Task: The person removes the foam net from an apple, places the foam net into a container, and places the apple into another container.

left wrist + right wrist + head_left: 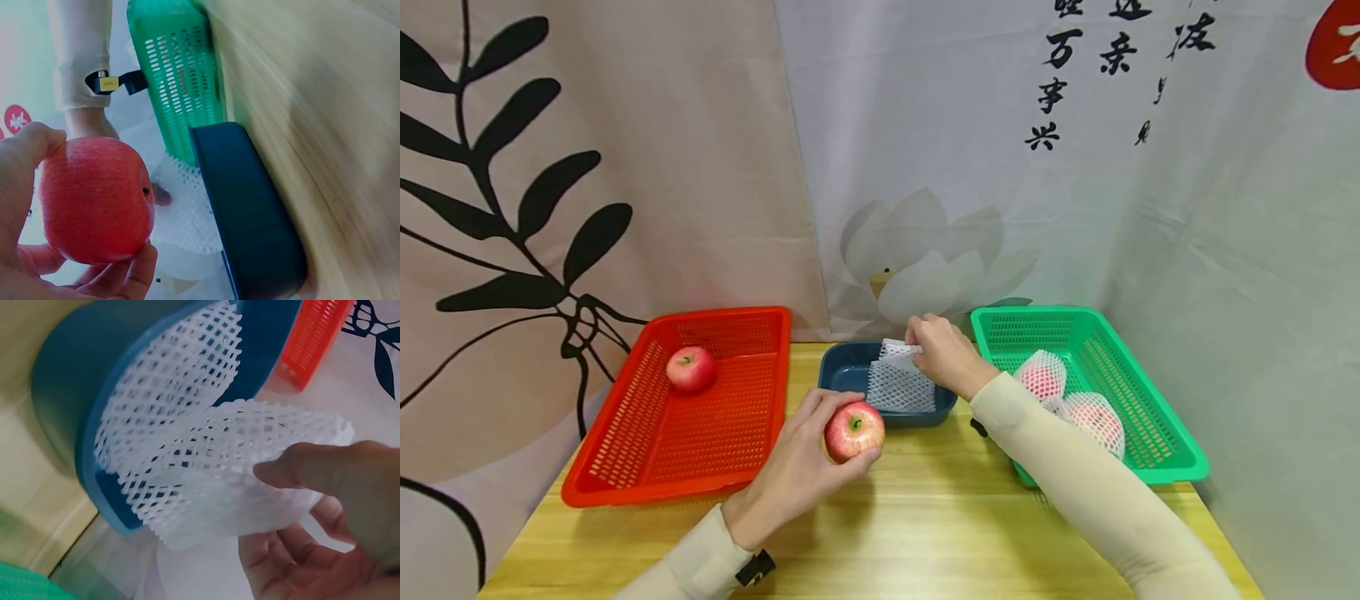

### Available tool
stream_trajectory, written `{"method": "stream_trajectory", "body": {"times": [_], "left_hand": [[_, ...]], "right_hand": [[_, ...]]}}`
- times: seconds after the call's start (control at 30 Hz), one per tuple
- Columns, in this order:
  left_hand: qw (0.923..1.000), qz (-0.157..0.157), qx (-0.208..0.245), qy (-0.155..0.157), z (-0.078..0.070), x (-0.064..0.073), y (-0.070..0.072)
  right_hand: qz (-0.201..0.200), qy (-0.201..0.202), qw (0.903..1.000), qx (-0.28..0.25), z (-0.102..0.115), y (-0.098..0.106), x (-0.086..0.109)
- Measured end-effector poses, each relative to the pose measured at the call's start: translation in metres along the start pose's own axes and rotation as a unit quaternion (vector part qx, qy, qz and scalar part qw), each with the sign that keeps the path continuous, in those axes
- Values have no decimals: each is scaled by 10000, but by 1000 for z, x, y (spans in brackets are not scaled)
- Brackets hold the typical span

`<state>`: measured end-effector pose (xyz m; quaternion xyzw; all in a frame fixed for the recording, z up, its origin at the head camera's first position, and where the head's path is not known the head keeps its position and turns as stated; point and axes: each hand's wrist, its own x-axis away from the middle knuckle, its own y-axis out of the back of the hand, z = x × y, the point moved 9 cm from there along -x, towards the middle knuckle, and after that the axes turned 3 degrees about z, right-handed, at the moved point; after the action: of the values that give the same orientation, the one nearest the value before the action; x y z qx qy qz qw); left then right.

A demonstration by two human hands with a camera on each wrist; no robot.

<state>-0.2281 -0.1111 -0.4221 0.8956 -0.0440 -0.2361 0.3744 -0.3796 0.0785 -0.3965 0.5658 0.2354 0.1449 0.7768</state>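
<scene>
A red apple is held in my left hand, fingers and thumb around its sides, above the table's middle. In the left wrist view the apple fills the grasp. Over the dark blue bin, my right hand pinches a white foam net sleeve. The right wrist view shows that sleeve between thumb and fingers, partly out of the bin. Another foam net lies in the bin beneath it.
On the left a red basket holds one bare apple. To the right stands a green basket with two net-covered apples, partly behind my right forearm. A printed cloth hangs behind the wooden table.
</scene>
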Motion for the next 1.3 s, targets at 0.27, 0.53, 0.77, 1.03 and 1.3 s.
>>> {"method": "stream_trajectory", "body": {"times": [0.27,0.53,0.77,1.03,1.3], "left_hand": [[10000,36,5,24,3,0,1],[10000,-10,-66,-20,6,-1,3],[9999,-48,-121,-58,8,-3,7],[10000,-89,-31,13,11,-7,15],[9997,-182,-157,83,17,-8,31]], "right_hand": [[919,32,9957,-57,11,-32,2],[1862,-5,9815,-453,10,-54,8],[2428,271,9666,-778,8,-67,13],[2705,296,9600,-659,6,-73,20],[2656,310,9612,-673,12,-67,26]]}}
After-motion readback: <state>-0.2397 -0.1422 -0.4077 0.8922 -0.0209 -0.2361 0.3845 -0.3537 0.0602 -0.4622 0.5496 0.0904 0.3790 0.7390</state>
